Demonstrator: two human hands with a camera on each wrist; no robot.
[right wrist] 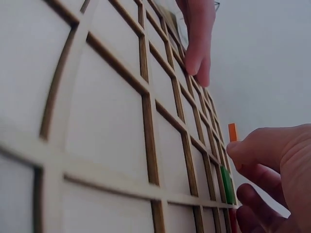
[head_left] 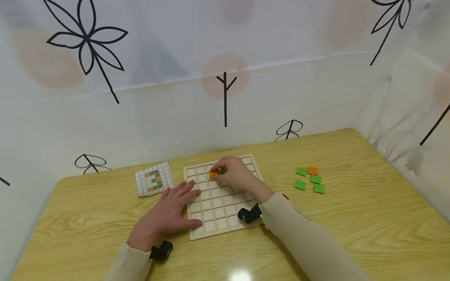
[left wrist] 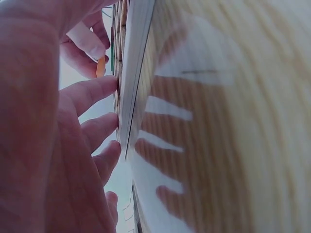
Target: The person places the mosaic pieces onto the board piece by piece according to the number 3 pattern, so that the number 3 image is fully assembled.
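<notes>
A pale wooden grid board lies on the table. My right hand is over its far part, pinching an orange tile between thumb and finger. In the right wrist view, this orange tile stands clear of the grid, above a green tile set in a cell. A bit of red tile shows beside that one, partly behind the fingers. Across the board's left edge lies my left hand, fingers spread and holding nothing. Its fingertips touch the grid in the left wrist view.
Left of the board's far end lies a printed pattern card with coloured squares. To the right, several loose green tiles and one orange tile lie on the wooden table. A small red object peeks out beside the right sleeve.
</notes>
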